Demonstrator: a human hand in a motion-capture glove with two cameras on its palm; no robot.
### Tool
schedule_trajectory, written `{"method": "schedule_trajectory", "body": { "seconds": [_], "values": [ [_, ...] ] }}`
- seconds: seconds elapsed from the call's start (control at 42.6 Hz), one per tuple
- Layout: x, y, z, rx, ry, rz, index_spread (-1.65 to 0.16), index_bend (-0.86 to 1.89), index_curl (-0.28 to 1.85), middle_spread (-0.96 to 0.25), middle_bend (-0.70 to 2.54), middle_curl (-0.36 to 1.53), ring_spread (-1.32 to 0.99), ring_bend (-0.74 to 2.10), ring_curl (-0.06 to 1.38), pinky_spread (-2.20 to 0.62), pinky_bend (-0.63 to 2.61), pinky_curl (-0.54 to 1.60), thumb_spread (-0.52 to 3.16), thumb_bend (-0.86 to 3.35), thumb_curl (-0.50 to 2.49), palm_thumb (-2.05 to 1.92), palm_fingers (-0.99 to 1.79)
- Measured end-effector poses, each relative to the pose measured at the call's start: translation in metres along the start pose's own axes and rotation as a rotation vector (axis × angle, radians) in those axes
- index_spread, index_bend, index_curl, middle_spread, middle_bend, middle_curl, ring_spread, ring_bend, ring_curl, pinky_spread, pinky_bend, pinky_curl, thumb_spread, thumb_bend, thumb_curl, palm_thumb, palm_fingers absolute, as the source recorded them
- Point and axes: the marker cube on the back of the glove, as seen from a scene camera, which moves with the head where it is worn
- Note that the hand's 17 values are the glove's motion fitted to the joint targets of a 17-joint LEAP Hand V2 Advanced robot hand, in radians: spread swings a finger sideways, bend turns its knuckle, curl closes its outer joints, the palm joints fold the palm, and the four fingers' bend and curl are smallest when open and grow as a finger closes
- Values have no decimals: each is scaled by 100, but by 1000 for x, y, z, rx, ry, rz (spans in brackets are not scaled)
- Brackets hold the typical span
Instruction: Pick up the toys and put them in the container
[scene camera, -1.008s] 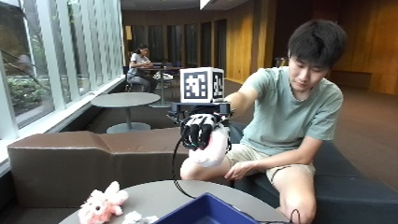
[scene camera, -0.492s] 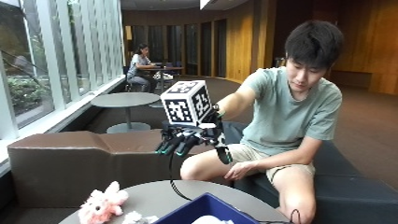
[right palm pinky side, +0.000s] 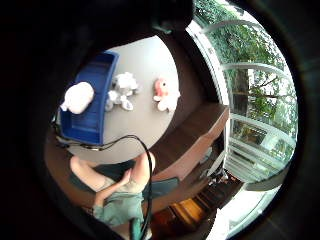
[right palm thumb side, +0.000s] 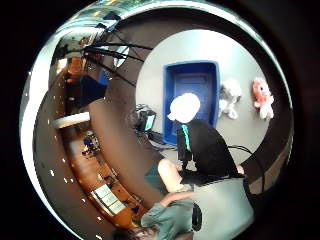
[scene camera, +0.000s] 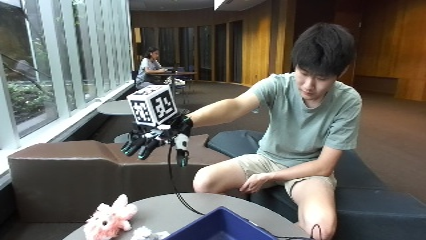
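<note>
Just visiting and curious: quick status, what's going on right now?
Gloved right hand open, holding nothing, above the table. One white toy in blue container; white toy and pink toy on table. Nothing in the way.

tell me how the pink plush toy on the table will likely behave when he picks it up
The pink plush toy looks fuzzy and stuffed, so it is probably soft and light, giving under the fingers. Its ears and limbs stick out, so they may flop. Lying on the table, it seems unlikely to roll or break.
</note>
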Motion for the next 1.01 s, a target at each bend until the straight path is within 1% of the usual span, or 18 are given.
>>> {"method": "schedule_trajectory", "body": {
  "seconds": [0.258, 0.375, 0.539, 0.704, 0.774, 0.868, 1.008],
  "values": [
    [55, -46, 74, -48, -90, -15, -23, 10, 27, -1, 10, 24, 6, 16, 36, 9, 93, 34, 133, -1, 47, 17, -30],
    [72, -67, 111, -77, -88, 3, -24, 10, 26, -2, 11, 22, 6, 17, 35, 9, 91, 33, 135, -2, 44, 14, -28],
    [86, -93, 172, -177, -105, -17, -25, 14, 26, -4, 11, 22, 6, 17, 34, 9, 87, 32, 147, 1, 40, 12, -23],
    [95, -102, 225, -293, -196, -30, -26, 17, 28, -5, 13, 21, 5, 15, 32, 9, 83, 31, 162, 2, 34, 8, -19],
    [100, -101, 240, -306, -232, -11, -27, 22, 30, -5, 11, 21, 5, 15, 31, 9, 81, 31, 165, 3, 32, 7, -17],
    [109, -98, 246, -266, -270, 9, -28, 27, 33, -4, 9, 19, 6, 15, 30, 9, 80, 31, 166, 5, 29, 4, -15],
    [118, -90, 237, -222, -182, 46, -25, 40, 39, 0, 8, 17, 6, 17, 29, 9, 83, 32, 167, 11, 28, 8, -8]
  ]
}}
